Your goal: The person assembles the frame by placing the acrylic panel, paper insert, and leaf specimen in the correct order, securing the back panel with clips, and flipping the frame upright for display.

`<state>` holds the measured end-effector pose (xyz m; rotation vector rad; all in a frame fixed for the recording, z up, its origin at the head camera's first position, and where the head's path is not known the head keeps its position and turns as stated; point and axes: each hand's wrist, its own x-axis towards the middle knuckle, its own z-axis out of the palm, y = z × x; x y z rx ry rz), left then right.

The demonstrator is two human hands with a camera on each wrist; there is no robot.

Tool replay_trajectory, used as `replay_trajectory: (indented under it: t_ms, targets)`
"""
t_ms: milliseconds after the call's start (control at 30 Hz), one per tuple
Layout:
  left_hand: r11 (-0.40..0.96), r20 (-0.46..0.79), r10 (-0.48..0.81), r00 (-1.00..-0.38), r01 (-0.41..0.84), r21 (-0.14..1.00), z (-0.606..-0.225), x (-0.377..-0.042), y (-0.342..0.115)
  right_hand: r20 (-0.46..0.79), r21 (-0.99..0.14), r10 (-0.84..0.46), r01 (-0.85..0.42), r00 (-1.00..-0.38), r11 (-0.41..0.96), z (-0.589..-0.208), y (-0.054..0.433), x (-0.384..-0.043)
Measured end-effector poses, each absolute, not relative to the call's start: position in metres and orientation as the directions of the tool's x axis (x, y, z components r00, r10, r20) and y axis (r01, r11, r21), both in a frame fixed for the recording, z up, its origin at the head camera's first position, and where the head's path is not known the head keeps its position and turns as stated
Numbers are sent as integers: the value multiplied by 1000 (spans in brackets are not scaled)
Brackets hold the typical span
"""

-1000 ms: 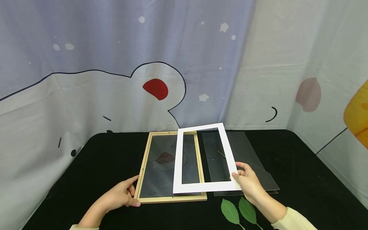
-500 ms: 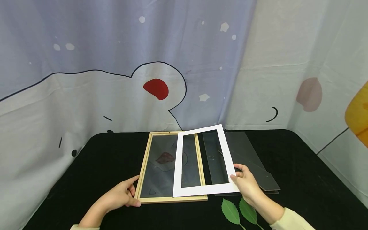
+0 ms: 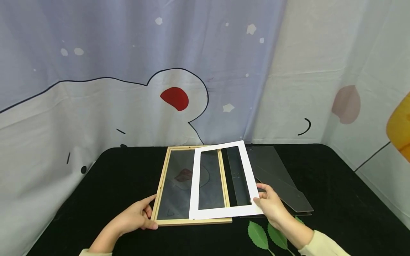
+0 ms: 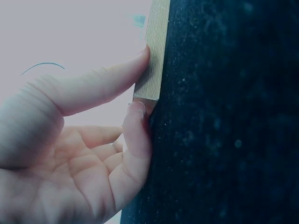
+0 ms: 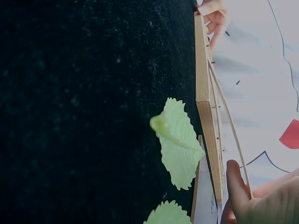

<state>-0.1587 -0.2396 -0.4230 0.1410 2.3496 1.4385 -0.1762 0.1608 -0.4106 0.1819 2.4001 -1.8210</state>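
A light wooden picture frame (image 3: 161, 181) with a clear, reflective pane lies on the black table. My left hand (image 3: 136, 217) holds its near left corner between thumb and index finger; in the left wrist view the thumb touches the wooden frame's side (image 4: 156, 60). My right hand (image 3: 272, 206) pinches a white rectangular mat (image 3: 224, 212) by its near right corner. The mat overlaps the frame's right half, tilted, with its right side raised; the right wrist view shows its thin edge (image 5: 231, 121) slanting up from the frame. Contact along its left edge is unclear in the head view.
Dark clear sheets (image 3: 282, 177) lie stacked to the right of the frame, partly behind the mat. Green serrated leaves (image 3: 257, 234) lie at the front, some under my right forearm. A printed curtain (image 3: 96, 117) hangs behind the black table (image 3: 121, 177).
The white mat has moved left and slightly down over the frame, together with my right hand. My left hand stays at the frame's corner.
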Motion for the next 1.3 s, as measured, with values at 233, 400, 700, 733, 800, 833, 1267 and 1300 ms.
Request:
replay_trajectory:
  t_ms: [233,400,700,733,800,833,1267,1300]
  targets:
    - [468,-261,282,-923,-106,877,-424,-159,-240,-190,-950,-10,181,-982,255,-411,158,-176]
    - [470,-258,285,-923,-100,877,-425,-159,-240,-185,-954,-23,173,-983,246,-412,156,-177]
    - [481,-245,268,-932,-90,872,-425,-157,-239,-190,-949,-59,168,-980,266,-409,150,-177]
    - [482,-244,267,-932,-90,872,-425,-157,-239,-191,-949,-63,168,-980,265,-409,149,-177]
    - [484,-244,265,-933,-90,871,-425,-157,-238,-191,-950,-70,166,-979,265,-408,147,-177]
    - [486,-245,263,-933,-91,869,-425,-157,-238,-191,-951,-73,166,-979,262,-408,146,-177]
    - [490,-240,262,-935,-86,868,-422,-155,-235,-202,-949,-135,160,-970,271,-406,132,-179]
    - [491,-240,261,-935,-86,867,-422,-155,-235,-202,-949,-144,157,-969,274,-406,131,-179]
